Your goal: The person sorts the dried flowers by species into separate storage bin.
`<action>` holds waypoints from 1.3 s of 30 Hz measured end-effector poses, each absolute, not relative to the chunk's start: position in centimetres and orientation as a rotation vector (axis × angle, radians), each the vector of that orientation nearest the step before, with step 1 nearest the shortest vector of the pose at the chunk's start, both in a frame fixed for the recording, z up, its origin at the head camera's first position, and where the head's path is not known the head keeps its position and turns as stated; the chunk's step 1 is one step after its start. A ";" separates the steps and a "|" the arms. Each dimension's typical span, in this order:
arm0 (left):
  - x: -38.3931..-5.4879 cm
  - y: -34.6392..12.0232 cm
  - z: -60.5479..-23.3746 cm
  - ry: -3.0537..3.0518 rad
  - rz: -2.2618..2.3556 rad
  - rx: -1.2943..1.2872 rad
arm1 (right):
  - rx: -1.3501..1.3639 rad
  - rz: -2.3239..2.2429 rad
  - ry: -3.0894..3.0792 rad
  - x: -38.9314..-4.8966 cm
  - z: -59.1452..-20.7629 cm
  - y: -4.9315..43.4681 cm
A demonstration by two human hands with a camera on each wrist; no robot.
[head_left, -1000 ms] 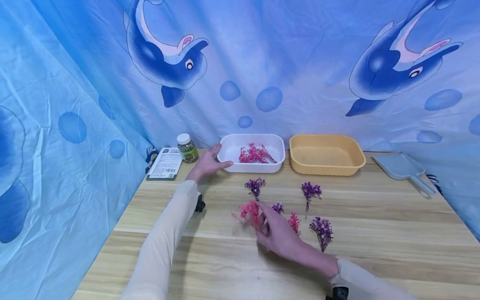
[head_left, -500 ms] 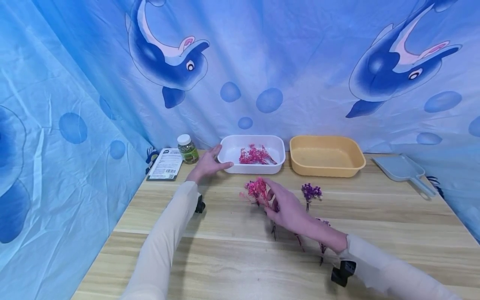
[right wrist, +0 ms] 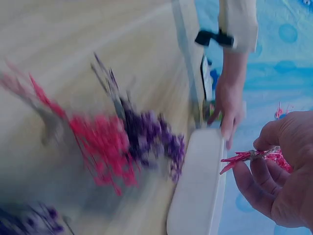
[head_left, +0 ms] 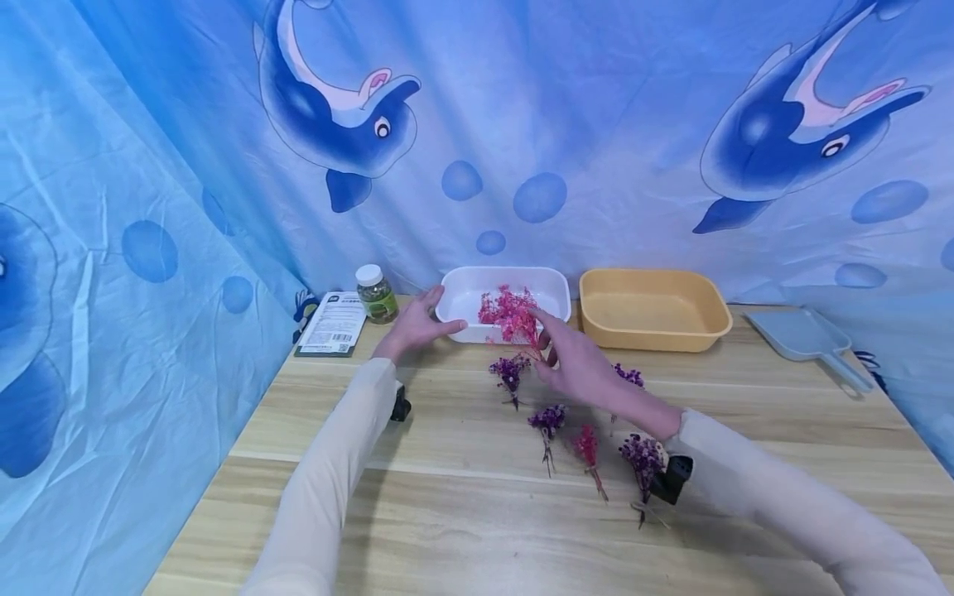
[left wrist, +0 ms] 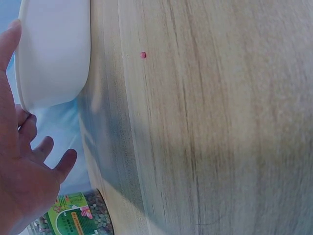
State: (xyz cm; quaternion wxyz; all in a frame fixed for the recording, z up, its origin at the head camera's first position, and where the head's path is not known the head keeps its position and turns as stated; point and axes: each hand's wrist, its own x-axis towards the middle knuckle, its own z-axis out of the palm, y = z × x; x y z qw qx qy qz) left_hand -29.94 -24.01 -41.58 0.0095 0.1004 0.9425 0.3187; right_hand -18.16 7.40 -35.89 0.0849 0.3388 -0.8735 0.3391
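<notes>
A white plastic basin point(head_left: 553, 290) stands against the curtain with pink dried flowers point(head_left: 492, 306) inside. My left hand point(head_left: 414, 326) rests at its left end, thumb and index finger touching the rim and the other fingers spread. My right hand point(head_left: 585, 364) pinches a small bunch of pink dried flowers point(head_left: 526, 329) over the basin's front edge; the right wrist view shows its tied stems point(right wrist: 240, 157) between thumb and fingers. Below lie another pink bunch point(head_left: 587, 447) and several purple bunches, among them one near the basin point(head_left: 510, 372) and one by the right wrist point(head_left: 643, 455).
A yellow basin point(head_left: 654, 310) stands right of the white one, with a grey-blue dustpan point(head_left: 797, 333) beyond it. Left of my left hand are a jar with a white lid point(head_left: 377, 295) and a printed packet point(head_left: 330, 324). A pink speck point(left wrist: 143, 55) lies on the wooden tabletop point(left wrist: 234, 122).
My right hand has carried the pink bunch away from me, from above the table to the white basin's front edge, uncovering bunches behind it. My left hand stays at the basin.
</notes>
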 end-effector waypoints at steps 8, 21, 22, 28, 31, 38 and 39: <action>-30.1 -24.1 -41.6 2.939 1.000 0.326 | 1.015 0.829 -2.594 -21.6 -35.6 6.8; -29.9 -23.9 -41.3 2.943 0.992 0.300 | 1.004 0.663 -2.638 -25.5 -35.0 5.5; -29.9 -23.9 -41.3 2.942 0.993 0.297 | 1.011 0.652 -2.638 -25.8 -34.9 5.4; -29.9 -23.9 -41.4 2.941 0.990 0.282 | 1.009 0.554 -2.687 -27.4 -34.8 4.6; -30.0 -23.9 -41.4 2.940 0.986 0.288 | 0.979 0.519 -2.721 -28.2 -34.9 4.1; -29.8 -23.9 -41.3 2.941 0.988 0.301 | 0.995 0.519 -2.787 -29.6 -35.3 3.2; -29.8 -23.9 -41.3 2.942 0.988 0.304 | 1.003 0.515 -2.791 -29.7 -35.4 3.1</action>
